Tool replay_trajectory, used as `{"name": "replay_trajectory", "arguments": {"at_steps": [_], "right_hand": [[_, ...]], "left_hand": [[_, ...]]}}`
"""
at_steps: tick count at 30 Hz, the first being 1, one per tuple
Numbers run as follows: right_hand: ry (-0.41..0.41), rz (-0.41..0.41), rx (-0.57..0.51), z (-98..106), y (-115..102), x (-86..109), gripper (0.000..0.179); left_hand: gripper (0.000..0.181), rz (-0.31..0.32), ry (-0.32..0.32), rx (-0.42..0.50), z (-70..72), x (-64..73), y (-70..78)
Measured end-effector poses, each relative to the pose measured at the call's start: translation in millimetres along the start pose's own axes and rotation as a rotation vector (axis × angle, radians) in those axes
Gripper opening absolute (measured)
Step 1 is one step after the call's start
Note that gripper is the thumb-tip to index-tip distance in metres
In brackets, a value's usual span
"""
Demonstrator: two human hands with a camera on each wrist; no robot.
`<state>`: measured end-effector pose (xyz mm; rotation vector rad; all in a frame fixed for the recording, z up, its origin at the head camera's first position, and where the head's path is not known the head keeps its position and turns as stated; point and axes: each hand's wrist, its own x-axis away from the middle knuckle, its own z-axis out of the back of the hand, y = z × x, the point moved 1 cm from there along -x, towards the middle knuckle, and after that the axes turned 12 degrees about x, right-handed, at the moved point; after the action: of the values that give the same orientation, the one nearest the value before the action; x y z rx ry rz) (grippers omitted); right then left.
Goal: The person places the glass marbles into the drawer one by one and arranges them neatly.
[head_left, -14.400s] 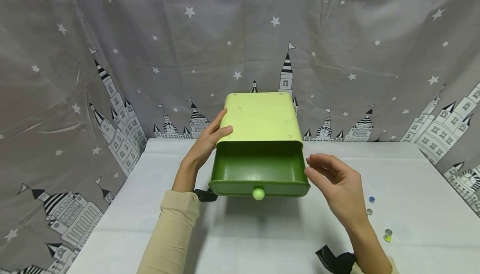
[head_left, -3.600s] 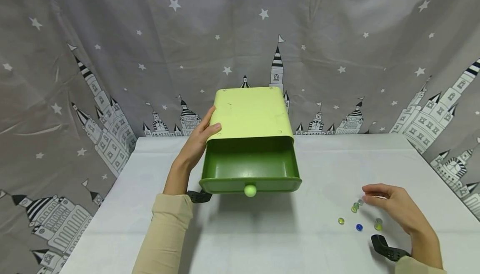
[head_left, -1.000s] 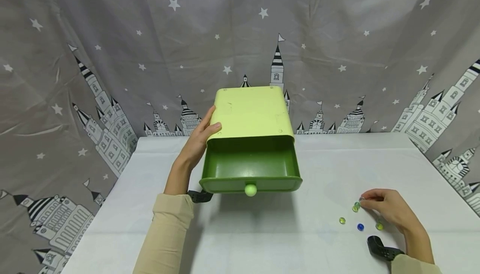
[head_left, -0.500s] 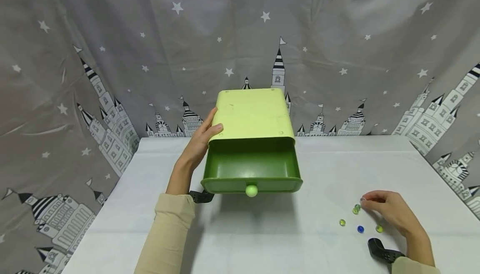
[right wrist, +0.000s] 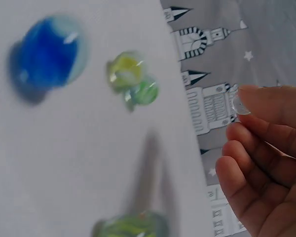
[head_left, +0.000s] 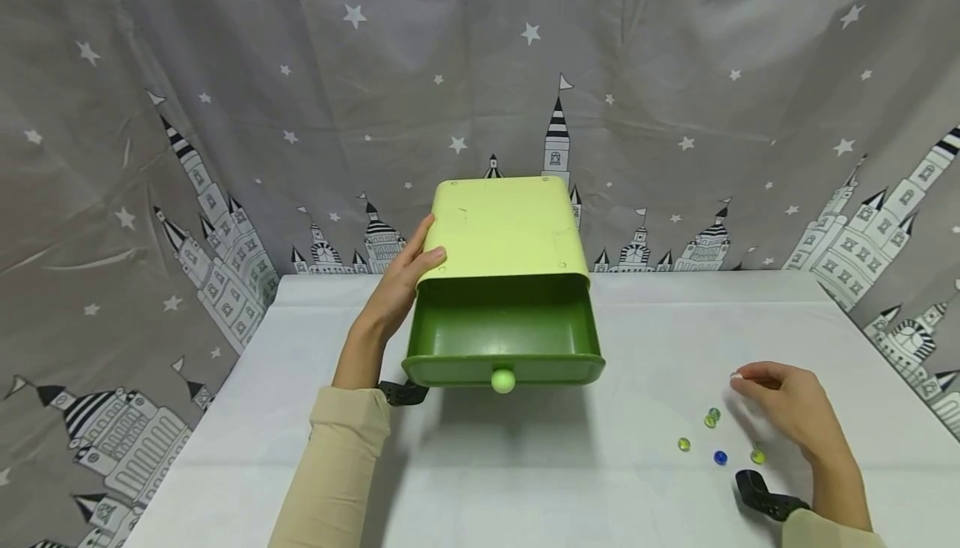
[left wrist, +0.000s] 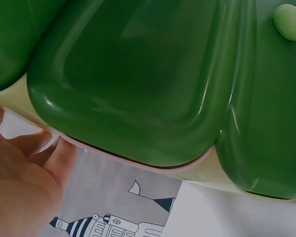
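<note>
A light yellow-green mini drawer unit [head_left: 510,227] stands mid-table. Its dark green drawer [head_left: 502,331] is pulled out, with a round pale green knob [head_left: 503,381]. My left hand [head_left: 397,285] holds the unit's left side, thumb over the top edge; in the left wrist view its fingers [left wrist: 61,160] are at the casing's edge. Right of the unit, my right hand [head_left: 791,406] pinches a clear glass marble [right wrist: 240,104] between thumb and forefinger, raised above the table. Below it lie a blue marble [head_left: 721,458] and several yellow-green marbles [head_left: 684,444].
A white cloth [head_left: 637,498] covers the table. Behind it hangs a grey curtain [head_left: 480,72] printed with castles and stars. A black wrist strap mount [head_left: 768,498] sits at my right wrist, close to the loose marbles.
My right hand has taken the clear marble from beside the two touching green ones and lifted it up. Some seconds ago that hand was at the drawer's right side. My left hand keeps its hold.
</note>
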<state>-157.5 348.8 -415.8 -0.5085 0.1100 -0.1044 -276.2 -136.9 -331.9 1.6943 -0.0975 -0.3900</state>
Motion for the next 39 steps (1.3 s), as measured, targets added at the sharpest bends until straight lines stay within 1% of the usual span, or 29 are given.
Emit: {"name": "replay_trajectory", "arguments": {"at_steps": [4, 12, 15, 21, 26, 32, 39], "right_hand": [[0.064, 0.036, -0.015, 3.8, -9.0, 0.9, 0.028], [0.148, 0.099, -0.071, 15.5, -32.0, 3.3, 0.027], [0.175, 0.109, -0.098, 19.6, -43.0, 5.2, 0.026], [0.195, 0.119, -0.173, 21.0, -73.9, 11.0, 0.027], [0.218, 0.190, -0.217, 18.0, -101.2, 17.9, 0.021], [0.237, 0.281, -0.300, 18.9, -125.6, 26.5, 0.014], [0.259, 0.325, -0.403, 15.8, -153.7, 34.1, 0.014]], "left_hand": [[0.074, -0.005, -0.002, 0.001, 0.6, 0.0, -1.0], [0.072, -0.007, -0.011, 0.004, 0.9, -0.8, -1.2], [0.073, -0.007, -0.016, 0.005, 0.6, -1.2, -1.3], [0.074, -0.006, -0.008, 0.006, 0.2, -0.9, -0.3], [0.074, -0.008, -0.009, 0.005, -0.7, -0.1, 0.6], [0.072, -0.010, -0.004, 0.000, 0.0, 0.6, -1.0], [0.072, -0.008, 0.006, 0.003, 0.0, 0.5, -2.3]]}}
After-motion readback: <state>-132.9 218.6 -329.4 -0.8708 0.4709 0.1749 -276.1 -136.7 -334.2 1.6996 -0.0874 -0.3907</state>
